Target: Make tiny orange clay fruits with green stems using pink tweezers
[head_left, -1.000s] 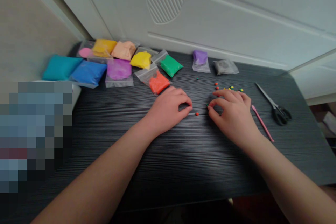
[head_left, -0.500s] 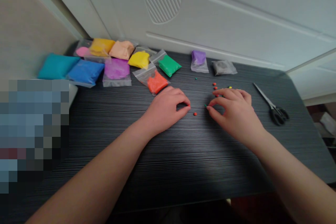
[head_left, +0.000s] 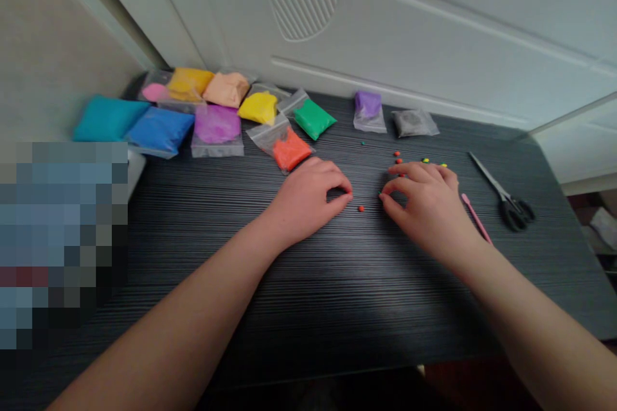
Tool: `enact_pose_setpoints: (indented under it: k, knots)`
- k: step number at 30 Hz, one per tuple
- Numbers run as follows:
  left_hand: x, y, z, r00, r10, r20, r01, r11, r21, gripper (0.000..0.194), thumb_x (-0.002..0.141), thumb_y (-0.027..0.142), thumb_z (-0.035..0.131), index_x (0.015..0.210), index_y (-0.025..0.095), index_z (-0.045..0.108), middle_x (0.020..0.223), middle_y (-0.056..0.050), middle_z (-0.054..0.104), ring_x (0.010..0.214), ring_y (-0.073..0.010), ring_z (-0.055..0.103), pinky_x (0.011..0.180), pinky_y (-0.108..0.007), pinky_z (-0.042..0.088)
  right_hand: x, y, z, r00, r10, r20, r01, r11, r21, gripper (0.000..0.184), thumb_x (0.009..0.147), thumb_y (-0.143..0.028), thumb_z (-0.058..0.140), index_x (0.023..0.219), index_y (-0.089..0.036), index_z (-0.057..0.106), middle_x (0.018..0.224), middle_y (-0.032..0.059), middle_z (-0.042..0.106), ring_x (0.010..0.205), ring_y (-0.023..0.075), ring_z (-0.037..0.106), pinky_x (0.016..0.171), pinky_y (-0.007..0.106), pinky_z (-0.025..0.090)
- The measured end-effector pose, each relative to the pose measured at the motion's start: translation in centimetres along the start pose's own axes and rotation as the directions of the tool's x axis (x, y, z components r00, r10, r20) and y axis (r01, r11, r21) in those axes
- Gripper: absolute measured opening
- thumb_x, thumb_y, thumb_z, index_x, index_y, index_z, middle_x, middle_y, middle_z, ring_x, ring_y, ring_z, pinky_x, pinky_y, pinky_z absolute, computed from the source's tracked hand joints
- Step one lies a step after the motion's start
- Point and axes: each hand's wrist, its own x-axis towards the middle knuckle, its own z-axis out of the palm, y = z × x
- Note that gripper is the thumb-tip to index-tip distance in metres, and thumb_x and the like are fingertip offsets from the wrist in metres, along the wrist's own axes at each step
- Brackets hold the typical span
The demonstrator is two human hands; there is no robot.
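Observation:
My left hand (head_left: 313,196) rests on the dark table with thumb and forefinger pinched together. A tiny red bit of clay (head_left: 351,195) shows at those fingertips, mostly covered. Between the hands lies a small red clay ball (head_left: 361,209), touched by neither. Thumb and forefinger of my right hand (head_left: 427,202) pinch a tiny green piece of clay (head_left: 380,194), barely visible. Beyond the right fingers sit a few red clay balls (head_left: 397,154), partly hidden, and a yellow-and-green bit (head_left: 425,160). A pink modelling tool (head_left: 476,218) lies partly under my right wrist.
Bags of coloured clay line the back left, among them red (head_left: 292,149), green (head_left: 314,119) and blue (head_left: 160,131). Purple (head_left: 367,104) and grey (head_left: 413,122) bags lie farther right. Scissors (head_left: 504,194) rest near the right edge. A white panel (head_left: 434,45) stands behind the table.
The view has shifted slightly. My right hand has moved a little, uncovering the pink tool; the green piece shows less between its fingers. My left hand keeps its pinch.

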Motion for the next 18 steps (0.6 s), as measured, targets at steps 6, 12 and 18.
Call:
enact_pose_setpoints:
  k: [6,12,18]
  knots:
    - [0.0,0.0,-0.1,1.000,0.002,0.003,-0.002,1.000,0.004,0.013,0.078,0.024,0.052,0.081,0.019,0.064,0.086,-0.001,0.062,0.087,-0.0165,0.051,0.080,-0.031,0.039,0.2,0.9,-0.3,0.993,-0.121,-0.007,0.121,0.993,0.004,0.017,0.083,-0.028,0.047,0.079,-0.022,0.061,0.111,0.0036,0.057,0.107,0.0211,0.047,0.095,0.044,0.022]
    - [0.1,0.0,0.0,1.000,0.001,0.002,-0.001,1.000,0.004,0.013,0.078,0.024,0.052,0.080,0.019,0.063,0.086,-0.001,0.062,0.087,-0.0165,0.051,0.080,-0.031,0.039,0.7,2.4,-1.6,0.927,-0.373,0.033,0.375,0.926,-0.045,0.018,0.085,-0.029,0.044,0.086,-0.022,0.060,0.117,0.0042,0.054,0.114,0.0213,0.043,0.098,0.045,0.018]
    - [0.0,-0.1,0.0,1.000,-0.004,0.000,0.004,1.000,-0.001,0.013,0.079,0.025,0.052,0.080,0.020,0.064,0.085,-0.001,0.062,0.086,-0.0167,0.051,0.079,-0.031,0.039,1.1,3.5,-1.8,0.873,-0.486,0.025,0.487,0.871,-0.064,0.016,0.084,-0.029,0.046,0.086,-0.021,0.060,0.113,0.0041,0.057,0.113,0.0211,0.044,0.099,0.047,0.016]
